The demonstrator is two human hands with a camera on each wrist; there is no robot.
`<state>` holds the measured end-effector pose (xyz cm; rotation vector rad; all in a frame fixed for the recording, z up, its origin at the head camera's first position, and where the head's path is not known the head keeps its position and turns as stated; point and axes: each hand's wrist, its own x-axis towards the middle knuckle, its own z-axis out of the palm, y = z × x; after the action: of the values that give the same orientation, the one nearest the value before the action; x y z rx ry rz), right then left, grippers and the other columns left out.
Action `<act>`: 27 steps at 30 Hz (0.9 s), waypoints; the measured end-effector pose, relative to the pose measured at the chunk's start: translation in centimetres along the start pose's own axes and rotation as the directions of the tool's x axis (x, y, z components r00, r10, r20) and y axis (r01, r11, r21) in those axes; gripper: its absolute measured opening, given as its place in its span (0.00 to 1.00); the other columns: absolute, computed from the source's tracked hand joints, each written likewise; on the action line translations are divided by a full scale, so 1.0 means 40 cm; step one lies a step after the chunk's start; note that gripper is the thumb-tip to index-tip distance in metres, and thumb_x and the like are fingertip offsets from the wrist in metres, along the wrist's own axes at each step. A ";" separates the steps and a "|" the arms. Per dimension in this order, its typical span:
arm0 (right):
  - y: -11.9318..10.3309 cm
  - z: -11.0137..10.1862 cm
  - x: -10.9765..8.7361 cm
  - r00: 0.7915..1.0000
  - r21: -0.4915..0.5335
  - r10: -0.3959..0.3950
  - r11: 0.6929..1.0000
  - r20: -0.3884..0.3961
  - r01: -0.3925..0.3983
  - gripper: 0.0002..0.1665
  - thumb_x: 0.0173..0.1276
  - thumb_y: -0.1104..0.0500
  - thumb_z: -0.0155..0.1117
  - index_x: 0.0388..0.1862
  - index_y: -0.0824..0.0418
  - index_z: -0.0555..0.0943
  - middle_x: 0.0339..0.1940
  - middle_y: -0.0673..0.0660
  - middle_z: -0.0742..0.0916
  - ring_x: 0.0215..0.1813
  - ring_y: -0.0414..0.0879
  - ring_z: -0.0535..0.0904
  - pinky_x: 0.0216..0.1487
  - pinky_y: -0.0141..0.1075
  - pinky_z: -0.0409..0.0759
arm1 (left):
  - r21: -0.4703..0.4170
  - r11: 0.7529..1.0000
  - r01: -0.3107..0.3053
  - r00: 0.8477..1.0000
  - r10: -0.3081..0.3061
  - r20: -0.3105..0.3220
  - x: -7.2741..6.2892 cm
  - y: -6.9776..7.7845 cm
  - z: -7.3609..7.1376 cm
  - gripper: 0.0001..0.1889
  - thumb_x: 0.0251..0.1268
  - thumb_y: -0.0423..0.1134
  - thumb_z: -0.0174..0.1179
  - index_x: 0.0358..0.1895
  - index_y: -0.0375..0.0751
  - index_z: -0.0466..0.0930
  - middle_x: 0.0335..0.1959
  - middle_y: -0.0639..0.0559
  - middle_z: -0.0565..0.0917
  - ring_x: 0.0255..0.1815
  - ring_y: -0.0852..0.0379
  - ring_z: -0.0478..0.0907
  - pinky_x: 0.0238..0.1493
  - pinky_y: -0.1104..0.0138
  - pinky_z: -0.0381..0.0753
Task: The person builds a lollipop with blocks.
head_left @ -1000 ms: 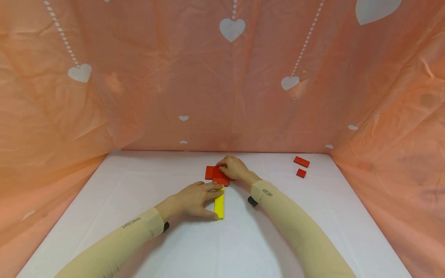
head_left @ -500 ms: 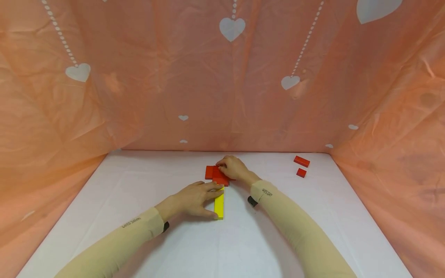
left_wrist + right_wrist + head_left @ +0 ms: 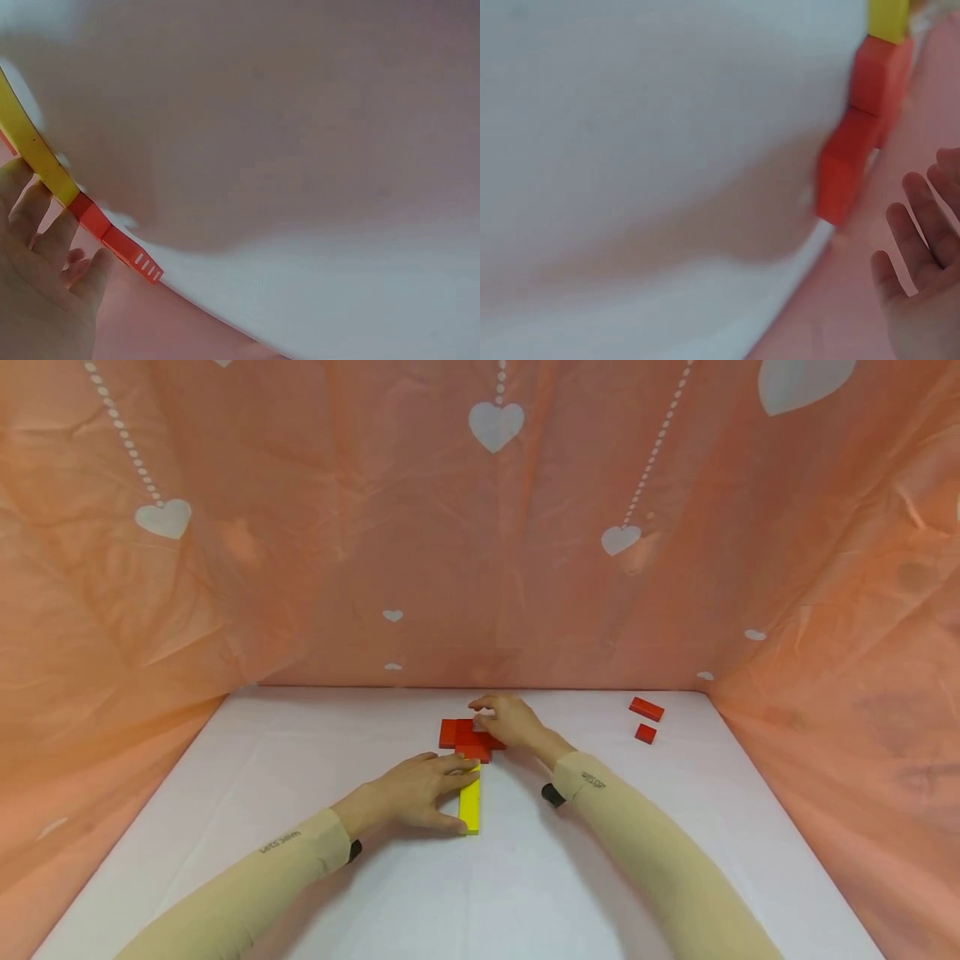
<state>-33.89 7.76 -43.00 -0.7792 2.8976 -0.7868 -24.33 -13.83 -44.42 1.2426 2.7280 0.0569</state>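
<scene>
A long yellow block (image 3: 469, 806) lies lengthwise on the white table. My left hand (image 3: 412, 789) rests along it, fairly straight fingers over its far end and the thumb touching its near end. Beyond it, several flat red blocks (image 3: 472, 750) sit close together in a cross-like group, partly covered by my right hand (image 3: 517, 727). That hand hovers over the group's right side with loosely bent fingers, gripping nothing visible. In the right wrist view its fingers (image 3: 919, 225) are spread, apart from the red blocks (image 3: 844, 165). The left wrist view shows left fingers against the yellow block (image 3: 34, 150).
At the table's back right lie a small red bar (image 3: 647, 708) and a small red square block (image 3: 646, 733), apart from each other. A peach curtain (image 3: 495, 568) with white hearts surrounds the white tabletop (image 3: 300, 735) at the back and sides.
My right hand has lifted its fingers off the red blocks and shifted slightly right, its fingers spreading. The left hand keeps its place on the yellow block. The head view has shifted slightly.
</scene>
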 end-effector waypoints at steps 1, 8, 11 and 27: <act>-0.001 -0.008 -0.006 1.000 0.005 -0.003 1.000 -0.011 0.003 0.20 0.78 0.57 0.62 0.65 0.57 0.84 0.66 0.58 0.84 0.66 0.56 0.80 0.70 0.52 0.77 | 0.003 1.000 0.002 1.000 -0.002 0.003 0.001 -0.001 0.001 0.45 0.64 0.72 0.59 0.79 0.52 0.68 0.81 0.56 0.66 0.80 0.54 0.61 0.76 0.46 0.66; 0.008 -0.071 -0.064 0.992 0.057 -0.048 0.997 -0.116 0.055 0.22 0.77 0.57 0.63 0.67 0.59 0.83 0.67 0.60 0.83 0.68 0.58 0.78 0.71 0.55 0.74 | -0.011 1.000 0.016 1.000 -0.016 0.015 0.002 0.000 0.003 0.45 0.64 0.72 0.60 0.80 0.53 0.67 0.81 0.57 0.65 0.81 0.54 0.61 0.77 0.46 0.65; 0.029 -0.096 -0.094 0.981 0.090 -0.053 0.993 -0.189 0.071 0.21 0.77 0.59 0.64 0.66 0.61 0.83 0.65 0.61 0.84 0.66 0.59 0.80 0.70 0.56 0.75 | -0.010 1.000 0.017 1.000 -0.017 0.010 0.003 0.001 0.004 0.45 0.64 0.72 0.60 0.80 0.53 0.67 0.81 0.57 0.65 0.80 0.53 0.62 0.77 0.46 0.65; 0.224 -0.193 -0.279 0.913 0.168 0.083 0.986 -0.399 -0.017 0.19 0.75 0.64 0.65 0.62 0.67 0.84 0.58 0.64 0.87 0.57 0.61 0.83 0.58 0.57 0.81 | -0.038 0.999 -0.008 1.000 0.008 -0.012 -0.008 0.010 -0.013 0.43 0.66 0.67 0.62 0.79 0.47 0.68 0.81 0.54 0.66 0.80 0.50 0.63 0.76 0.46 0.66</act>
<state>-29.53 23.36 -41.61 -0.5796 3.1288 -1.2991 -23.89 -13.79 -43.84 1.2471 2.7185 0.1174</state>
